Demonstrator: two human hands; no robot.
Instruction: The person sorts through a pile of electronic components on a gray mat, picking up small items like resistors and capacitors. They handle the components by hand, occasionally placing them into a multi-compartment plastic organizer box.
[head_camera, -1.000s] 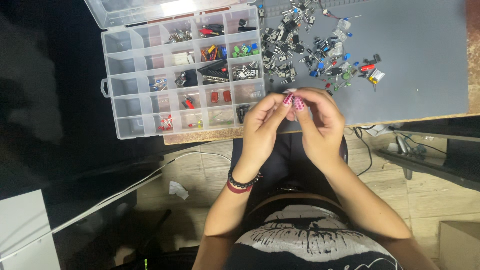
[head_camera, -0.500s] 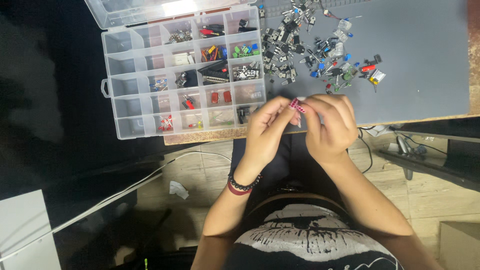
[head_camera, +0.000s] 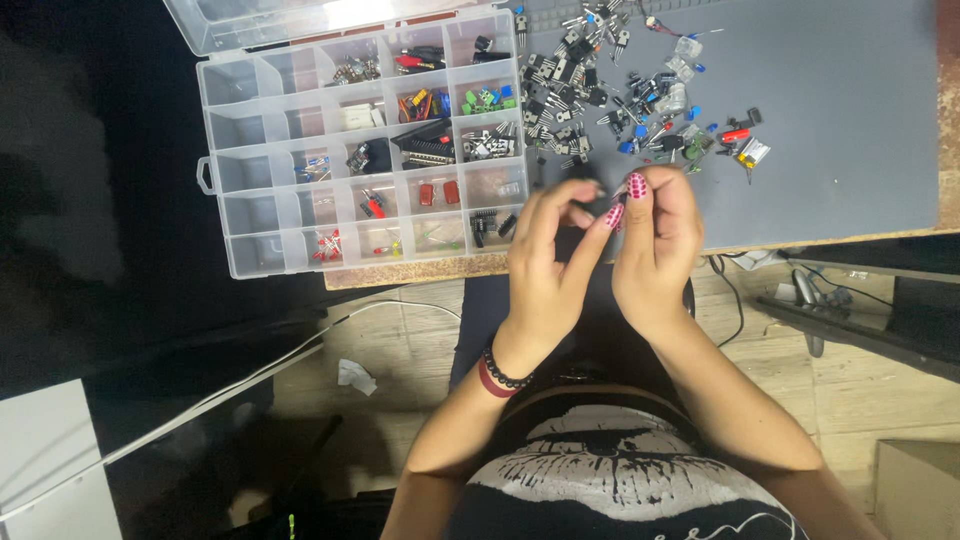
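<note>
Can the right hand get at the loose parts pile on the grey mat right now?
Probably yes. The right hand sits at the near edge of the parts pile on the mat, nothing between. Its fingers meet the left hand, so they may be busy.

Both hands are up at frame centre, fingertips meeting. Left hand (head_camera: 545, 265): back to camera, fingers spread and curled loosely, index stretched up-right so its tip touches the right hand's fingers. Dark bead bracelet and red band on the left wrist. Right hand (head_camera: 658, 245): fingers bunched and curled inward, thumb and index pinched at the top; can't tell what sits between them. Pink dotted nails on both. Forearms angle down toward lower centre, elbows bent, close to the torso.
</note>
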